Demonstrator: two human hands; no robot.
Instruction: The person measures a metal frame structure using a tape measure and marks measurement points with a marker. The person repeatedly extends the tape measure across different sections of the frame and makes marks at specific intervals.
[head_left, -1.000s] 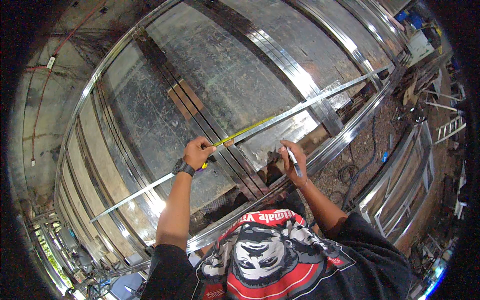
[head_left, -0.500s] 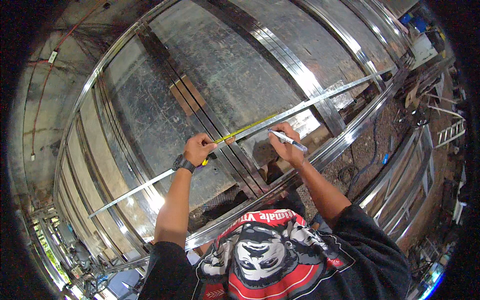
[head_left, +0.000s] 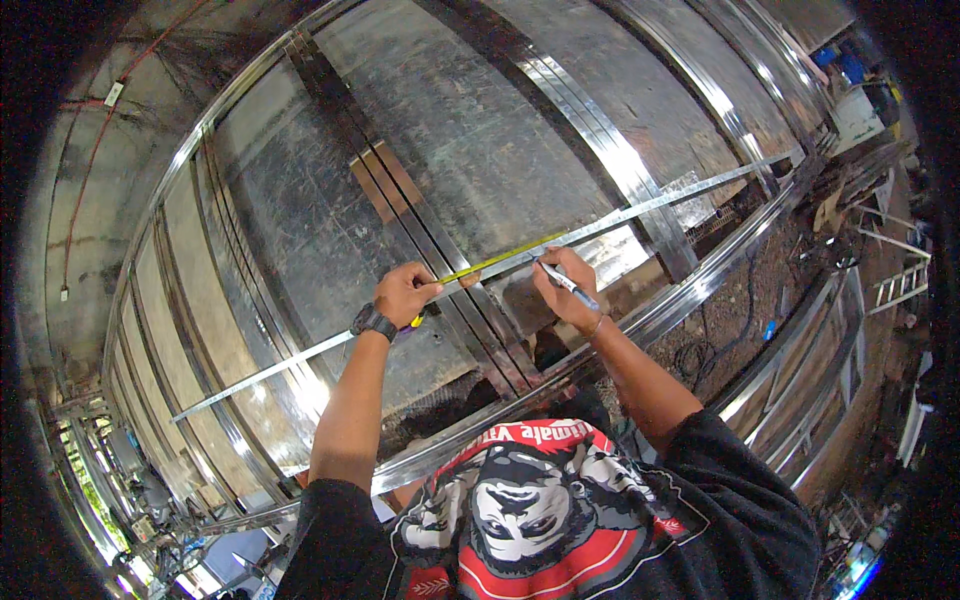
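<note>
A yellow tape measure (head_left: 505, 257) is in my left hand (head_left: 404, 293), fingers closed on its blade, with part of the yellow case showing under the palm. The blade runs out to the right along a long thin metal bar (head_left: 690, 192), which lies slantwise across a large metal frame (head_left: 712, 262). My right hand (head_left: 568, 288) grips a white marker (head_left: 566, 280) with a dark tip. That tip points up and left, at or just short of the bar's near edge, below the far part of the blade; I cannot tell whether it touches.
Shiny metal crosspieces (head_left: 600, 135) span the frame above worn boards (head_left: 470, 120). Wooden blocks (head_left: 385, 180) sit at one crosspiece. Beyond the near rail, at right, are dark ground with cables (head_left: 692, 355), another metal frame (head_left: 800, 370) and a white ladder-like piece (head_left: 900, 287).
The marker has turned in my right hand, and its tip now points toward the bar beside the blade. My left hand keeps hold of the tape measure. The whole view has shifted slightly.
</note>
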